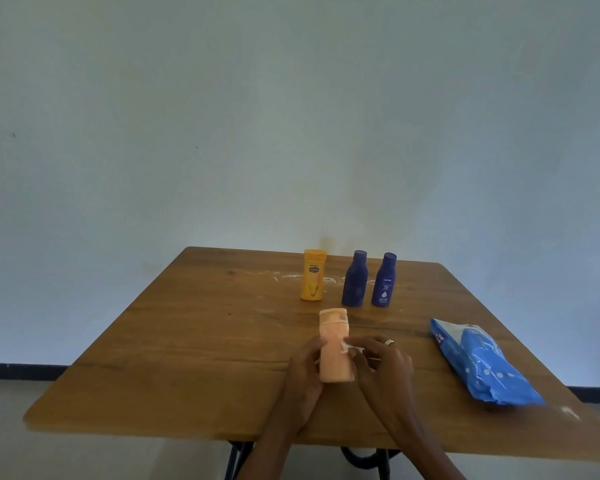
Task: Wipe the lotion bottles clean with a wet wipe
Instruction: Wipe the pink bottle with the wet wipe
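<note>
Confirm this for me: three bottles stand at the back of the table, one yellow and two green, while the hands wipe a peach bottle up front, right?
Not quite: the two bottles beside the yellow bottle are dark blue, not green, as the head view shows. The rest holds: the left hand holds the peach bottle while the right hand presses a wipe on it.

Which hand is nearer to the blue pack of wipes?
Right. The right hand is beside the peach bottle, closer to the pack of wipes; the left hand grips the bottle's far side.
</note>
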The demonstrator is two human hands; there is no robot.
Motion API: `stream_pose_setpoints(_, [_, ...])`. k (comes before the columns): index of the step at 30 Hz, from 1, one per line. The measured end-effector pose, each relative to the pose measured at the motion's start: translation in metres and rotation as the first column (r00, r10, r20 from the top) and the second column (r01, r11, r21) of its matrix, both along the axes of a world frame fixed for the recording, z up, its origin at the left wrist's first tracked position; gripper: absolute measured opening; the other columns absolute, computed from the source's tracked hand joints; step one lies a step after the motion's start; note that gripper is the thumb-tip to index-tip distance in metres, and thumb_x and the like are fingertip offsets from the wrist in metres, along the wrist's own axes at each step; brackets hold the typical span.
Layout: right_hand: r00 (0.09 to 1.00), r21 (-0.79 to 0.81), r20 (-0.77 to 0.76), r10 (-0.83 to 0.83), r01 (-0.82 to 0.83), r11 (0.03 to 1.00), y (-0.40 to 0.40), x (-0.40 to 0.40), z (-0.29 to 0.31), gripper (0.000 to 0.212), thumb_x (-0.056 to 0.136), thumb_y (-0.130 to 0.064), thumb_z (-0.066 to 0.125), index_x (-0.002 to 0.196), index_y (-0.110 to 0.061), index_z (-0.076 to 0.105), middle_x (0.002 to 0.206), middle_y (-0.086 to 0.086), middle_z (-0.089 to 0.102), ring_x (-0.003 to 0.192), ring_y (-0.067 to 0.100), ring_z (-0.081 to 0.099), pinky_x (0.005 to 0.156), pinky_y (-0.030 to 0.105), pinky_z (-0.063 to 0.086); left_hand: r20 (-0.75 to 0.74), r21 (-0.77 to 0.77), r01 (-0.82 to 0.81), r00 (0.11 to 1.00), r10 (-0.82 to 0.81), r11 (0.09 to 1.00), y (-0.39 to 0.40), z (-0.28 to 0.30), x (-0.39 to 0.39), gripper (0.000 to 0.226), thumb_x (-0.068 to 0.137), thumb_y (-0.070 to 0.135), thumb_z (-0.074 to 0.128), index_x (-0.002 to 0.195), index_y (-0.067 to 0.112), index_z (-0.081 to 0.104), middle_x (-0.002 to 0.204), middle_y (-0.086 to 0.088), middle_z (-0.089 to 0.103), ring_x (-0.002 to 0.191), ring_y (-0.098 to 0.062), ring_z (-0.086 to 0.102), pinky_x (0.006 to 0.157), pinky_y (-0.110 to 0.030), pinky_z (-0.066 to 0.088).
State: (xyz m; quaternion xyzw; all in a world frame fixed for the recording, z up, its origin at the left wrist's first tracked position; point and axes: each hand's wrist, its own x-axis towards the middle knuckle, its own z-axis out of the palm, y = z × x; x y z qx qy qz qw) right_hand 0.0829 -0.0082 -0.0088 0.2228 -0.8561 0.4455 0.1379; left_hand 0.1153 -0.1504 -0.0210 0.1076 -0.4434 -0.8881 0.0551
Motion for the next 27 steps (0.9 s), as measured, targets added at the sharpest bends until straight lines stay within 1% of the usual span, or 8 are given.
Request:
stream_pose_setpoints(6, [1.000, 0.114, -0.003, 0.018, -0.018, 0.993, 0.008, 0.006, -0.011, 0.023, 0.089, -0.023, 0.064, 0.107, -0.037, 0.067, 0.111, -0.016, 0.055, 0.095, 0.002, 0.056, 0.071, 0.015, 0.048, 0.046, 0.072, -0.027, 0.999, 0.024, 0.997, -0.005, -0.004, -0.006, 0.045, 0.098, 0.034, 0.049, 0.130, 0.002, 0.052, 0.123, -0.025, 0.063, 0.115, -0.037, 0.060, 0.100, -0.053, 0.048])
stream_pose_setpoints(10, [0.998, 0.095, -0.054, 0.030, -0.025, 0.995, 0.002, -0.001, -0.004, 0.023, 0.090, -0.023, 0.063, 0.110, -0.034, 0.065, 0.115, -0.009, 0.059, 0.099, 0.001, 0.056, 0.068, 0.011, 0.044, 0.012, 0.062, 0.051, 0.999, -0.052, 0.997, -0.003, -0.008, -0.006, 0.051, 0.097, 0.035, 0.047, 0.137, 0.004, 0.047, 0.126, -0.022, 0.063, 0.117, -0.035, 0.061, 0.094, -0.050, 0.052])
stream_pose_setpoints(13, [0.994, 0.046, -0.111, 0.000, 0.005, 0.999, -0.005, -0.009, 0.002, 0.024, 0.089, -0.022, 0.064, 0.112, -0.029, 0.066, 0.117, -0.004, 0.061, 0.101, 0.006, 0.057, 0.065, 0.011, 0.043, -0.025, 0.054, 0.103, 0.994, -0.102, 0.993, -0.003, -0.009, -0.005, 0.043, 0.099, 0.029, 0.048, 0.138, 0.010, 0.049, 0.133, -0.022, 0.058, 0.123, -0.040, 0.055, 0.097, -0.060, 0.049])
stream_pose_setpoints(15, [0.990, 0.001, -0.136, -0.037, 0.037, 0.999, -0.009, -0.014, 0.007, 0.024, 0.088, -0.021, 0.065, 0.111, -0.028, 0.066, 0.115, -0.003, 0.061, 0.099, 0.008, 0.058, 0.064, 0.010, 0.042, -0.046, 0.050, 0.130, 0.991, -0.127, 0.990, -0.003, -0.009, -0.004, 0.046, 0.098, 0.030, 0.051, 0.140, 0.012, 0.047, 0.135, -0.023, 0.056, 0.125, -0.041, 0.053, 0.098, -0.062, 0.047])
stream_pose_setpoints(20, [0.980, -0.069, -0.182, -0.074, 0.062, 0.996, -0.010, -0.018, 0.013, 0.031, 0.076, -0.008, 0.078, 0.102, -0.023, 0.072, 0.105, -0.002, 0.068, 0.093, 0.009, 0.063, 0.065, 0.010, 0.043, -0.038, 0.068, 0.163, 0.986, -0.161, 0.984, -0.006, -0.008, -0.002, 0.052, 0.095, 0.028, 0.056, 0.142, 0.011, 0.044, 0.138, -0.026, 0.052, 0.127, -0.044, 0.049, 0.087, -0.055, 0.052])
stream_pose_setpoints(22, [0.987, -0.067, -0.152, -0.052, 0.043, 0.997, -0.006, -0.014, 0.006, 0.032, 0.076, -0.010, 0.078, 0.103, -0.026, 0.071, 0.109, -0.004, 0.068, 0.096, 0.006, 0.062, 0.069, 0.012, 0.047, -0.036, 0.080, 0.166, 0.986, -0.164, 0.983, -0.006, -0.008, -0.003, 0.051, 0.096, 0.028, 0.054, 0.143, 0.011, 0.044, 0.137, -0.026, 0.052, 0.126, -0.043, 0.050, 0.087, -0.054, 0.053])
stream_pose_setpoints(26, [0.995, -0.076, -0.092, -0.031, 0.024, 0.997, 0.001, -0.001, -0.007, 0.025, 0.081, -0.026, 0.073, 0.105, -0.032, 0.069, 0.113, -0.014, 0.063, 0.101, 0.003, 0.060, 0.081, 0.026, 0.052, -0.031, 0.111, 0.199, 0.980, -0.196, 0.974, -0.005, -0.005, -0.002, 0.046, 0.098, 0.030, 0.048, 0.139, 0.010, 0.047, 0.134, -0.022, 0.058, 0.125, -0.040, 0.054, 0.092, -0.057, 0.051])
stream_pose_setpoints(27, [0.996, -0.090, -0.080, -0.036, 0.029, 0.996, 0.002, 0.001, -0.006, 0.023, 0.082, -0.029, 0.073, 0.104, -0.033, 0.070, 0.111, -0.016, 0.063, 0.099, 0.001, 0.061, 0.081, 0.025, 0.051, -0.030, 0.104, 0.205, 0.979, -0.203, 0.973, -0.005, -0.004, -0.001, 0.047, 0.097, 0.030, 0.050, 0.139, 0.010, 0.048, 0.133, -0.022, 0.059, 0.124, -0.040, 0.054, 0.092, -0.058, 0.051])
